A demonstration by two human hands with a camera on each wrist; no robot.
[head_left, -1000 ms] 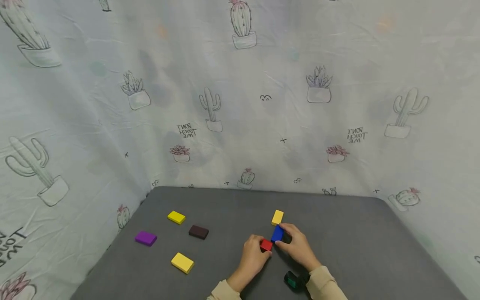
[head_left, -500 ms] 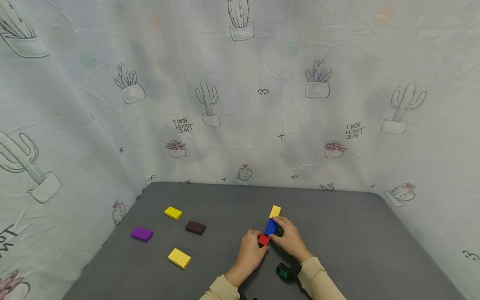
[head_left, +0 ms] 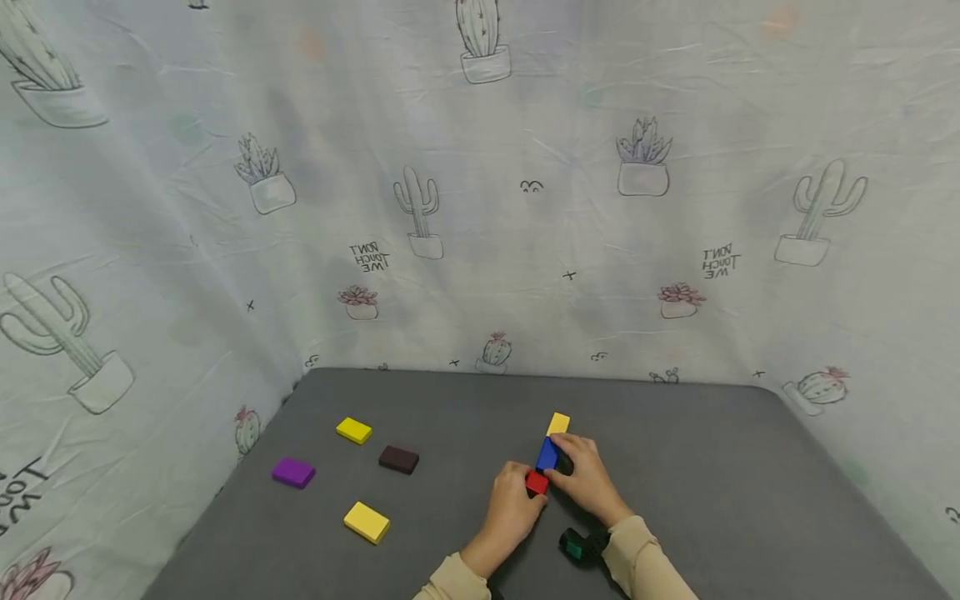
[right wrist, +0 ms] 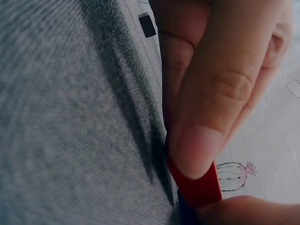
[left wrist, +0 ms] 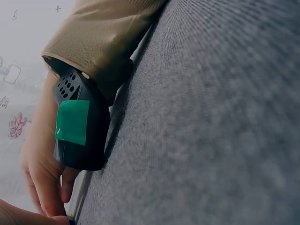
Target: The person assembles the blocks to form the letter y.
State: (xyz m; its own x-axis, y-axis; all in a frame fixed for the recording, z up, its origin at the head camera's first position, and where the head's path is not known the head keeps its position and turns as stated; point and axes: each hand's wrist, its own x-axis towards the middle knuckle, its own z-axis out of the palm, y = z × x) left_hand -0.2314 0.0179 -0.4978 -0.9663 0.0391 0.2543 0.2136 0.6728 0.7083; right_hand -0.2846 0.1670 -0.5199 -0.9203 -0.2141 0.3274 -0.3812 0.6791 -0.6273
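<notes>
In the head view, three blocks make a slanting row on the grey table (head_left: 697, 467): a yellow block (head_left: 558, 424) at the far end, a blue block (head_left: 547, 454) in the middle, a red block (head_left: 537, 482) nearest. My left hand (head_left: 512, 504) pinches the red block between thumb and fingers. With thumb and fingertips, my right hand (head_left: 588, 479) grips the blue block by its right side. In the right wrist view, a large thumb presses the red block (right wrist: 199, 190), with a sliver of blue block (right wrist: 187, 214) below it. The left wrist view shows my right hand (left wrist: 44, 159) from the side.
Left on the table lie a purple block (head_left: 293, 472), a bright yellow block (head_left: 354, 430), a dark brown block (head_left: 399, 459) and a pale yellow block (head_left: 367, 522). A black wrist camera (head_left: 581, 546) sits under the right sleeve. A cactus-print curtain (head_left: 480, 208) hangs behind.
The blue block has turned and shifted slightly left, now lining up with the yellow and red blocks. Both hands keep their hold. The head view has shifted slightly.
</notes>
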